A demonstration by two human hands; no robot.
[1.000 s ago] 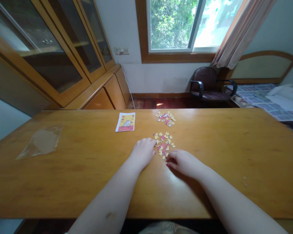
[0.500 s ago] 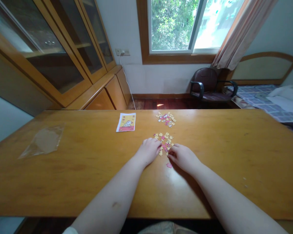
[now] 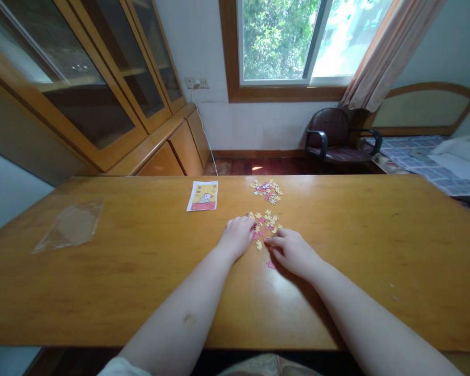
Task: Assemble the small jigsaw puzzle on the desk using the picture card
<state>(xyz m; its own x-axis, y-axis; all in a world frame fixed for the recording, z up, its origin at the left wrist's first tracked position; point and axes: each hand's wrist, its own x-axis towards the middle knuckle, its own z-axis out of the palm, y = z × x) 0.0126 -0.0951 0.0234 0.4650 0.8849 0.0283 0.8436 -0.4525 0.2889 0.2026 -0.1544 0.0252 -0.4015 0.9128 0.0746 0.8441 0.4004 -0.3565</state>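
A loose pile of yellow and pink jigsaw puzzle pieces (image 3: 268,219) lies on the table between my hands. My left hand (image 3: 238,236) rests palm down against the pile's left side, its fingers loosely bent and the tips partly hidden among the pieces. From the right, my right hand (image 3: 292,249) reaches in with the forefinger stretched out, its tip touching a pink piece at the pile's lower edge. I see no piece lifted in either hand. Nearer to me, a single pink puzzle piece (image 3: 271,265) lies beside the right hand's shadow.
A second heap of puzzle pieces (image 3: 267,191) lies near the table's far edge. Left of it is a picture card (image 3: 202,196) with a white animal on yellow and pink. A clear plastic bag (image 3: 72,225) lies on the left of the wooden table (image 3: 149,282). Beyond stands an armchair (image 3: 332,136).
My right fingertips have shifted slightly left along the pile's lower edge. Several pieces between my hands have moved and spread out. My left hand has moved slightly away from me.
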